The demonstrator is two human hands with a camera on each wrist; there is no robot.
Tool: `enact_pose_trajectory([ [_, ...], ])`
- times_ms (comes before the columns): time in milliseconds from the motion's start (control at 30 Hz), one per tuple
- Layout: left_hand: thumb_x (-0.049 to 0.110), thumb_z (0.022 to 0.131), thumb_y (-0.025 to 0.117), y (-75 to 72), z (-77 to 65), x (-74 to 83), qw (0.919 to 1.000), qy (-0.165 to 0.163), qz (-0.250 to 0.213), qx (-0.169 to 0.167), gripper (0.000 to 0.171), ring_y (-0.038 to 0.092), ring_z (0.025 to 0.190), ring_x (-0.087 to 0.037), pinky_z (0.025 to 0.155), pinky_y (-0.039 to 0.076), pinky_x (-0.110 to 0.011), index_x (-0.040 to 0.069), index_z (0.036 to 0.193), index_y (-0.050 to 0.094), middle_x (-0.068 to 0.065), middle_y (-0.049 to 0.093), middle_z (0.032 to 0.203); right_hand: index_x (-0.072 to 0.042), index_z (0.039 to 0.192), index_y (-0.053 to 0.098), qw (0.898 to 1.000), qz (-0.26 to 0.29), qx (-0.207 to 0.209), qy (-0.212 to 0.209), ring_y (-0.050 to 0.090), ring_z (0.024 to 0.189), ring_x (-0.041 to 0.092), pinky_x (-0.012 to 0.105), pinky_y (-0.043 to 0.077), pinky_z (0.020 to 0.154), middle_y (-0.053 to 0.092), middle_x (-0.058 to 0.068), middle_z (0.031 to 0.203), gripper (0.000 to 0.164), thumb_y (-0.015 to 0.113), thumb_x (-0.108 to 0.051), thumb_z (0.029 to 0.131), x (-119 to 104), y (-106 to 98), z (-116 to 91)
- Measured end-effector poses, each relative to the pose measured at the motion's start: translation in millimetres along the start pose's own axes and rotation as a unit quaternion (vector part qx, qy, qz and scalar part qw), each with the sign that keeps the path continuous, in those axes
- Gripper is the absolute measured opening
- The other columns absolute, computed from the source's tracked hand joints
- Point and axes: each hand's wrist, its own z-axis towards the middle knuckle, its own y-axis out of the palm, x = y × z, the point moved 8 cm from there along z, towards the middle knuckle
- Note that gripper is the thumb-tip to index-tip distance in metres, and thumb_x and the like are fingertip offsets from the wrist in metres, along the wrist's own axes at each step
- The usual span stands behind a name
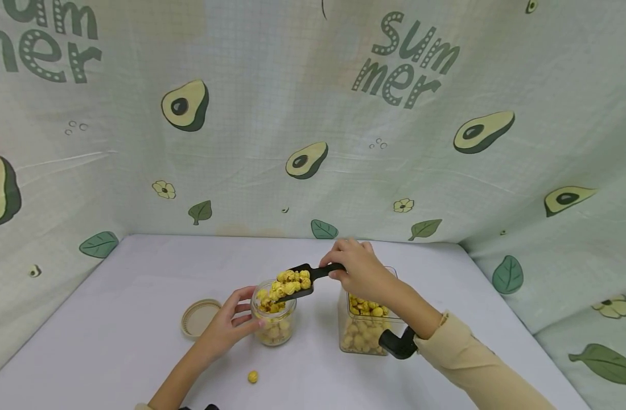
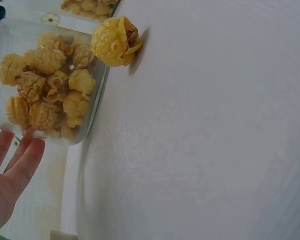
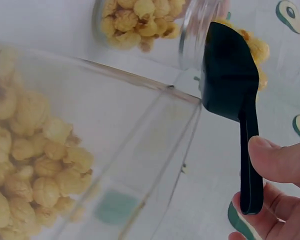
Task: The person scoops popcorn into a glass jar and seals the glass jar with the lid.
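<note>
My right hand (image 1: 356, 270) grips the handle of a black scoop (image 3: 230, 75), thumb on one side and fingers on the other. Yellow popcorn (image 1: 291, 283) is heaped on the scoop, which tilts down to the left over the mouth of a clear jar (image 1: 275, 335). Popcorn fills part of that jar. With thumb in front and fingers behind, my left hand (image 1: 230, 326) holds the jar by its left side; its fingertips (image 2: 32, 150) lie at the glass in the left wrist view.
Right of the jar, under my right forearm, stands a clear square container (image 1: 346, 341) of popcorn. A round beige lid (image 1: 196, 320) lies left of the jar. One loose popcorn piece (image 1: 252, 376) sits on the white table (image 1: 303, 381). A printed cloth (image 1: 251, 114) hangs behind.
</note>
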Motion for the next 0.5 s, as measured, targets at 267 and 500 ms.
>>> enact_pose_trajectory([
  [267, 0.014, 0.081, 0.072, 0.3, -0.4, -1.8, 0.9998, -0.020, 0.006, 0.004, 0.065, 0.046, 0.119, -0.032, 0.098, 0.047, -0.033, 0.007, 0.135, 0.037, -0.015, 0.038, 0.140, -0.019, 0.095, 0.071, 1.000, -0.019, -0.007, -0.012, 0.047, 0.092, 0.017, 0.041, 0.035, 0.084, 0.056, -0.006, 0.088, 0.016, 0.068, -0.009, 0.083, -6.7, -3.6, 2.8],
  [500, 0.014, 0.081, 0.072, 0.9, -0.2, -1.2, 0.9999, -0.013, 0.003, 0.000, 0.064, 0.047, 0.118, -0.031, 0.098, 0.047, -0.032, 0.008, 0.135, 0.038, -0.015, 0.040, 0.137, -0.018, 0.094, 0.072, 0.998, -0.058, 0.006, -0.030, 0.045, 0.085, 0.015, 0.036, 0.033, 0.077, 0.056, -0.006, 0.087, 0.016, 0.069, -0.008, 0.082, -15.0, -10.9, 3.1],
])
